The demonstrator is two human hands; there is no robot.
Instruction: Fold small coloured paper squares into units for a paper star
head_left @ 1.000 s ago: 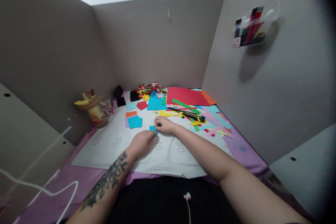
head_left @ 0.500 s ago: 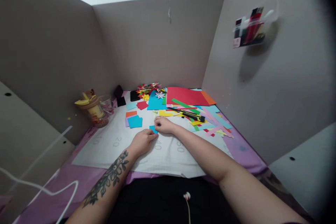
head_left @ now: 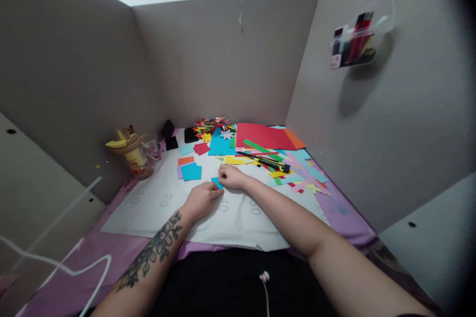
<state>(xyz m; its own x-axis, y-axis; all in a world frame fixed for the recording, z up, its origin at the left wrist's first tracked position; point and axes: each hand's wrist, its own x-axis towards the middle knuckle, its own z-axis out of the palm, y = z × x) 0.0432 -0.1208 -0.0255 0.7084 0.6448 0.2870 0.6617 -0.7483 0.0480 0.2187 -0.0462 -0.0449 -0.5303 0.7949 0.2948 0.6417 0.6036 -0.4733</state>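
Observation:
A small piece of blue paper (head_left: 216,182) lies on the white sheet (head_left: 156,218), between my two hands. My left hand (head_left: 204,199) is closed on its near left side, fingertips pressed on the paper. From the right, my right hand (head_left: 232,177) grips the paper's other edge with curled fingers, which hide part of it. Left of the hands are cut squares of blue paper (head_left: 191,172), with orange paper (head_left: 186,161) and purple paper showing from under them. A red paper piece (head_left: 202,148) lies farther back.
A yellow-and-black utility knife (head_left: 273,163) rests on coloured paper strips (head_left: 305,173) at right. Behind are a red sheet (head_left: 264,136) and folded paper stars (head_left: 213,126). A yellow-lidded cup (head_left: 136,158) stands at left. Grey partitions (head_left: 223,59) enclose the table; a clear container (head_left: 353,44) hangs at right.

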